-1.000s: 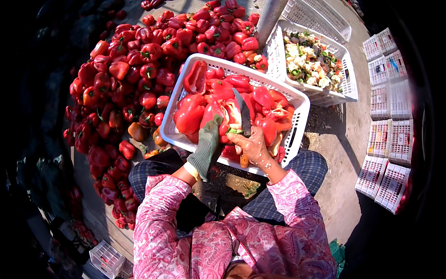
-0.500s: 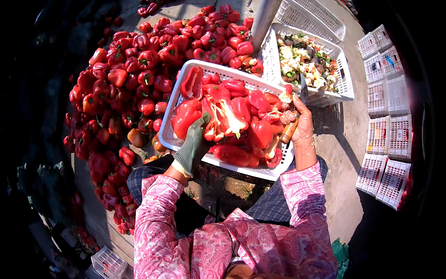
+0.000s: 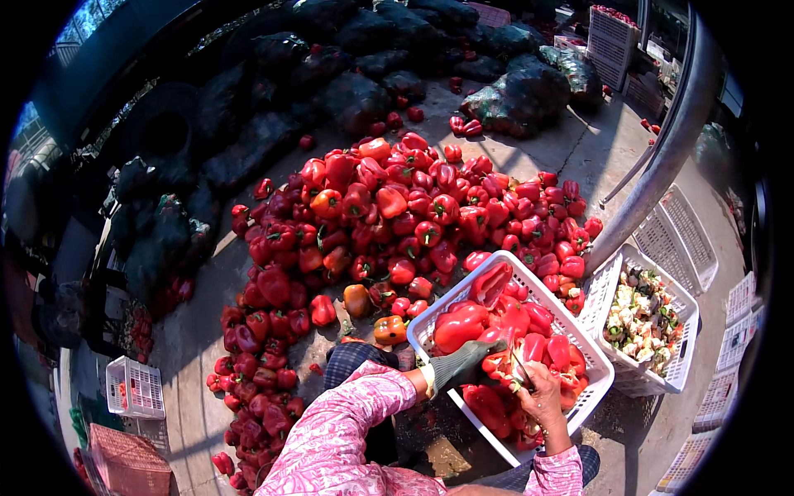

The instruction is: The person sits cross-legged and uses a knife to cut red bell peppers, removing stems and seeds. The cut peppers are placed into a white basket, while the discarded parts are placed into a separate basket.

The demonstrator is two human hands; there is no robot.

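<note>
My left hand [image 3: 460, 369], in a grey-green knitted glove, is closed on a cut red bell pepper [image 3: 497, 364] over the white crate [image 3: 597, 354]. Bare and close beside it, my right hand [image 3: 543, 397] grips a knife [image 3: 519, 369], its blade against that pepper. The knife's handle is mostly hidden in my fingers. Under both hands, the crate holds opened and halved red peppers [image 3: 486, 407], with glossy skins and some pale insides showing.
A large heap of whole red peppers [image 3: 389, 207] spreads beyond and left of the crate. At right stands a white crate of pale pepper cores [image 3: 641, 318], near a slanting metal pole [image 3: 653, 186]. Full dark mesh sacks [image 3: 521, 95] lie at the back.
The view has swung up and left, bringing the sacks into sight. My right hand has come in toward my left, with the knife now at the pepper. The pale core at its fingers no longer shows.
</note>
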